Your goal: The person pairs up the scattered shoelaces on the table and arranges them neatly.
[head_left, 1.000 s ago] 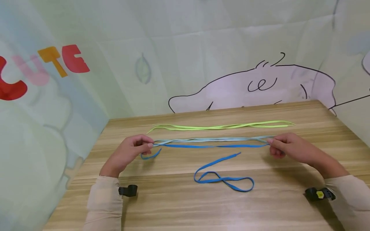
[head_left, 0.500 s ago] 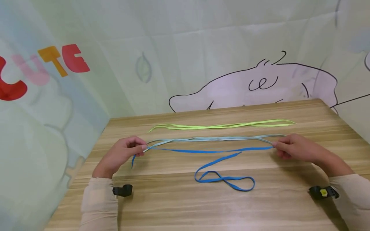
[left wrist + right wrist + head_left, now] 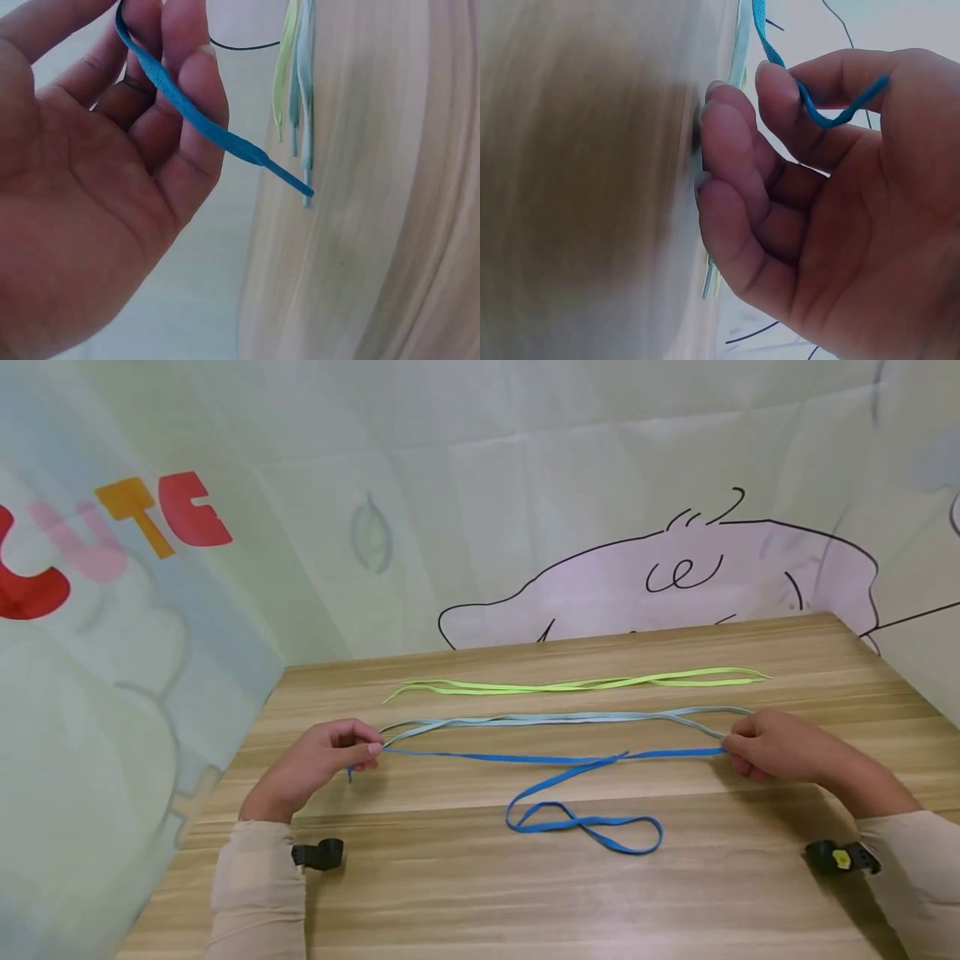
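Observation:
A flat blue shoelace stretches between both hands in the head view. My left hand pinches it near one end, and a short tail with its tip hangs past the fingers in the left wrist view. At the other end my right hand pinches it between thumb and forefinger; a short curled tail shows against the palm. Just behind the held lace lies a pale blue shoelace, doubled lengthwise. A second blue shoelace lies looped in front, its upper tip overlapping the held lace in view.
Farther back on the wooden table is a yellow-green shoelace, doubled and laid sideways. A printed cloth backdrop rises behind the table. Each wrist carries a small black camera mount.
Both hands have moved apart, the left one leftward and the right one rightward. The held blue lace has come nearer the front, away from the pale blue lace.

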The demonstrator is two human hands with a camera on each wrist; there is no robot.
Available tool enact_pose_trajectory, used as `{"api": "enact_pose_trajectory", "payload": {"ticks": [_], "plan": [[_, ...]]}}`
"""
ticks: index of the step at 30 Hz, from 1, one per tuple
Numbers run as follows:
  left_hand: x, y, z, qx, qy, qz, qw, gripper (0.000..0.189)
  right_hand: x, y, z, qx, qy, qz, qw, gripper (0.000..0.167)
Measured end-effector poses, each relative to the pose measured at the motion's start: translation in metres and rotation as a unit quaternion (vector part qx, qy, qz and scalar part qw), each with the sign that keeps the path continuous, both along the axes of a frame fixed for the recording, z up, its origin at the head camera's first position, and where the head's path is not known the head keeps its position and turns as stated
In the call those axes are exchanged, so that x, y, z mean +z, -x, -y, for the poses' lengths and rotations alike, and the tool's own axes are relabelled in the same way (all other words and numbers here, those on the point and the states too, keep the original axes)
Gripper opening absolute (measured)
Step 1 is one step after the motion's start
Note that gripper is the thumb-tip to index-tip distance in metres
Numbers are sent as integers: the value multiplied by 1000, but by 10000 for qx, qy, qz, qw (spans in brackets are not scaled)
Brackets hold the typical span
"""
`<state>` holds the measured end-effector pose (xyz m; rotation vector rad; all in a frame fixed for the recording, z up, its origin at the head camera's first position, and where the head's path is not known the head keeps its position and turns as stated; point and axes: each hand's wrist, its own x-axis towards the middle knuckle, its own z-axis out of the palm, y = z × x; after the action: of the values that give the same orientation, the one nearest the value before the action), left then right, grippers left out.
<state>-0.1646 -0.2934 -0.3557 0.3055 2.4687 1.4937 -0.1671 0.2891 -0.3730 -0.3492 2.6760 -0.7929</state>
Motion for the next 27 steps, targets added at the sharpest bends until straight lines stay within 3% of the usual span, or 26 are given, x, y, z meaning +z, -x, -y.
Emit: {"api": "enact_pose_trajectory", "payload": {"ticks": [8,27], "plan": [[-5,3,0,-8,116,92,9999,33,-2,1,-3,-30,-148,-108,9998,30],[-4,1,9,233,163,351,9990,40,-3,1,-4,-170,-851,-356,9956,27]]}}
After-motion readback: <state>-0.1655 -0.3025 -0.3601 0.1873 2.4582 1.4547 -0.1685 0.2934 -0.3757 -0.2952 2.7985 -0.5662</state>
